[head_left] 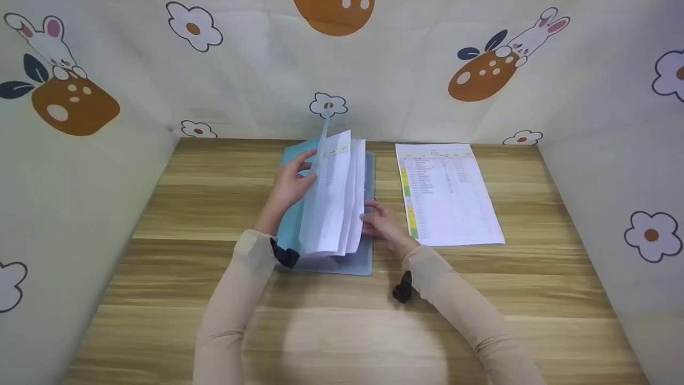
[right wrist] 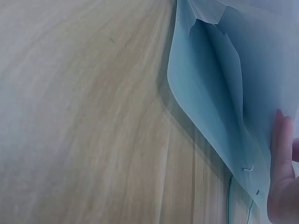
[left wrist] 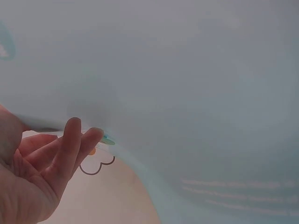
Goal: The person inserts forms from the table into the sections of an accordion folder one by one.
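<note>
In the head view a light-blue document folder (head_left: 291, 214) lies on the table, its clear pocket pages (head_left: 311, 224) and white printed papers (head_left: 336, 198) raised in a fan. My left hand (head_left: 291, 182) pinches the translucent page at its upper left edge; in the left wrist view that page (left wrist: 196, 93) fills most of the frame, beside the fingers (left wrist: 70, 147). At the right side of the fan, my right hand (head_left: 386, 223) pinches the edge of the pages. The right wrist view shows its fingers (right wrist: 282, 149) against a bluish page; the thumb is partly out of frame.
A printed sheet (head_left: 449, 198) with coloured row labels lies to the right of the folder. The wood-grain table (head_left: 342, 331) is bordered by a patterned curtain (head_left: 256, 80) at the back and sides. Near the folder edge, a thin green cord (right wrist: 230, 200) shows.
</note>
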`<action>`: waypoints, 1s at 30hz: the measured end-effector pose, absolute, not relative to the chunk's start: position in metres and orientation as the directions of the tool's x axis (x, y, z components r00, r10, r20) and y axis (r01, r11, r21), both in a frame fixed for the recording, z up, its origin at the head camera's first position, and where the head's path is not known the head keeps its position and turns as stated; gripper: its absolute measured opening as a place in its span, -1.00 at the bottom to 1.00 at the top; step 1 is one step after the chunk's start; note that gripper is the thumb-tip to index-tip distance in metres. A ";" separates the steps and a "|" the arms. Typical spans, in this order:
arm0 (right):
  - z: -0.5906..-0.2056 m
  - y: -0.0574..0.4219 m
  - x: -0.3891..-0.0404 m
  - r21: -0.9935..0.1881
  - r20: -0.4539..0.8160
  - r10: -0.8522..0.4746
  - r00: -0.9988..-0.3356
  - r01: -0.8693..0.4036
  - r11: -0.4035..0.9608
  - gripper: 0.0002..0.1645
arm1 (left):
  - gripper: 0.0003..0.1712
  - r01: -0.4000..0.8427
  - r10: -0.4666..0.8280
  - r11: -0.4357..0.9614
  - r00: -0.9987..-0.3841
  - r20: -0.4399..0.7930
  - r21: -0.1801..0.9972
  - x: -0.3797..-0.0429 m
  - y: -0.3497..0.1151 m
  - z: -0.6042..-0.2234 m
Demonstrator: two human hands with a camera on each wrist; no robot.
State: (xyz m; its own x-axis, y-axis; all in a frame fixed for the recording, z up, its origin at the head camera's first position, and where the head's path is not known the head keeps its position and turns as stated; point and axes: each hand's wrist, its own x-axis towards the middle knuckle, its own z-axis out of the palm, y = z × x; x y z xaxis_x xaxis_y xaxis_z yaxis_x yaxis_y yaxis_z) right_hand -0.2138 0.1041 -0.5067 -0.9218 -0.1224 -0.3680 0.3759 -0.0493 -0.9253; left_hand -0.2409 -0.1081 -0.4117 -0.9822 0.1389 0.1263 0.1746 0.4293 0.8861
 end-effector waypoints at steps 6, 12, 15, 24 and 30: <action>-0.506 0.101 -0.215 -0.916 -0.387 -0.120 -0.914 0.397 -0.064 -0.46 | -0.45 0.162 0.135 0.426 -0.984 0.114 0.890 -0.241 -0.108 -0.412; -0.505 0.097 -0.214 -0.920 -0.376 -0.131 -0.917 0.386 -0.065 -0.46 | -0.45 0.167 0.148 0.419 -0.982 0.114 0.893 -0.240 -0.107 -0.412; -0.505 0.095 -0.214 -0.923 -0.366 -0.140 -0.920 0.378 -0.073 -0.46 | -0.45 0.160 0.150 0.419 -0.983 0.105 0.894 -0.240 -0.108 -0.412; -0.505 0.090 -0.216 -0.935 -0.343 -0.139 -0.929 0.351 -0.041 -0.46 | -0.45 0.161 0.152 0.417 -0.983 0.107 0.894 -0.240 -0.107 -0.412; -0.506 0.089 -0.218 -0.941 -0.329 -0.148 -0.933 0.338 -0.037 -0.43 | -0.44 0.174 0.158 0.418 -0.980 0.118 0.892 -0.240 -0.107 -0.413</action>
